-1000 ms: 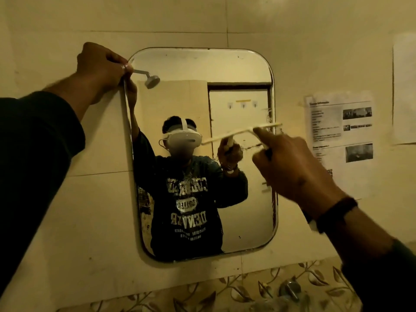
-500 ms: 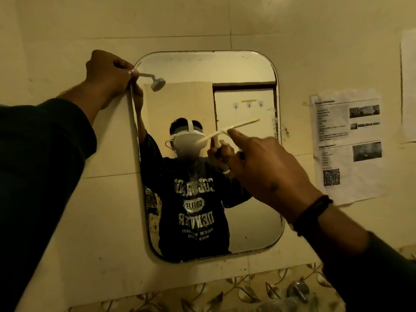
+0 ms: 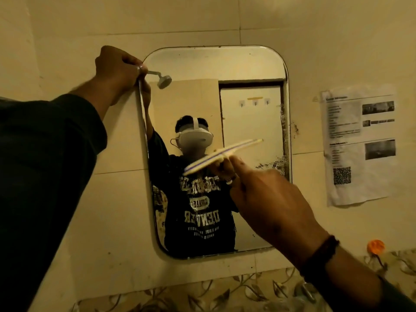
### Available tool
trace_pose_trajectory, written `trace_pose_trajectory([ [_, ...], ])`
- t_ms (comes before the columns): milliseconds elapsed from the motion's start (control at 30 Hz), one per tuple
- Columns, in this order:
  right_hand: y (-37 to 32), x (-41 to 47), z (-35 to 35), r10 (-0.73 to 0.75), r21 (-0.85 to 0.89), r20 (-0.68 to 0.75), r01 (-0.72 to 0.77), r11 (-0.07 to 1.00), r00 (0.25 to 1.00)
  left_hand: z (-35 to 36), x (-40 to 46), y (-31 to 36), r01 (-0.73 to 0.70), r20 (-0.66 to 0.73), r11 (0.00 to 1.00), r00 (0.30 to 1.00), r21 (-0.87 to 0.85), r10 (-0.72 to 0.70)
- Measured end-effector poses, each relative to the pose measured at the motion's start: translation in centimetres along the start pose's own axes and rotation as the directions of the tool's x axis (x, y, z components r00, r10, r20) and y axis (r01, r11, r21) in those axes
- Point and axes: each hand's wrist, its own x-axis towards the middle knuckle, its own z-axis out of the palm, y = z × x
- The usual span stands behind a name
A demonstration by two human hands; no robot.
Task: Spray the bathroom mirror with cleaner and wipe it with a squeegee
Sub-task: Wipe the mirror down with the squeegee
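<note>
A tall mirror point(image 3: 252, 73) with rounded corners hangs on the tiled wall. My left hand point(image 3: 117, 70) grips its upper left edge, fingers curled around the rim. My right hand point(image 3: 267, 199) holds a pale squeegee point(image 3: 211, 159) against the middle of the glass. The blade is tilted, its left end lower than its right, and blurred by motion. Dark blotches mark the glass along the right edge point(image 3: 281, 136). The mirror reflects a person in a dark printed sweatshirt. No spray bottle is in view.
A printed paper sheet point(image 3: 360, 145) with a QR code is stuck to the wall right of the mirror. An orange hook point(image 3: 375, 246) sits lower right. A leaf-patterned tile border point(image 3: 202, 293) runs below, with a metal tap fitting point(image 3: 307, 289) partly behind my right arm.
My right hand has drawn the squeegee leftward and downward across the glass, from near the right edge to the middle. The left hand has kept its hold on the mirror's edge.
</note>
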Motion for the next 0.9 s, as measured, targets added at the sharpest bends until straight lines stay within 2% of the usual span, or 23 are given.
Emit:
trace_pose_trajectory([
  [200, -2.8, 4.6, 1.1, -0.064, -0.043, -0.050, 0.062, 0.997, 0.997, 0.0, 0.0, 0.2, 0.014, 0.022, 1.000, 1.000, -0.018, -0.014],
  [433, -1.2, -2.1, 4.4, -0.050, -0.086, 0.040, 0.053, 0.995, 0.998, 0.1, 0.2, 0.0, -0.003, 0.004, 1.000, 1.000, 0.003, 0.003],
  [567, -1.6, -0.7, 3.6, -0.052, -0.045, 0.083, 0.055, 0.997, 0.995, 0.2, 0.3, -0.2, -0.006, -0.016, 1.000, 1.000, 0.017, 0.007],
  [767, -5.4, 3.9, 3.1, -0.156, -0.061, -0.024, 0.154, 0.986, 0.987, 0.3, 0.6, -0.5, -0.011, -0.011, 1.000, 1.000, 0.015, 0.011],
  [900, -6.8, 3.8, 4.5, -0.204, -0.077, -0.019, 0.202, 0.976, 0.979, 0.2, 0.7, -0.6, -0.025, 0.000, 1.000, 1.000, 0.008, 0.025],
])
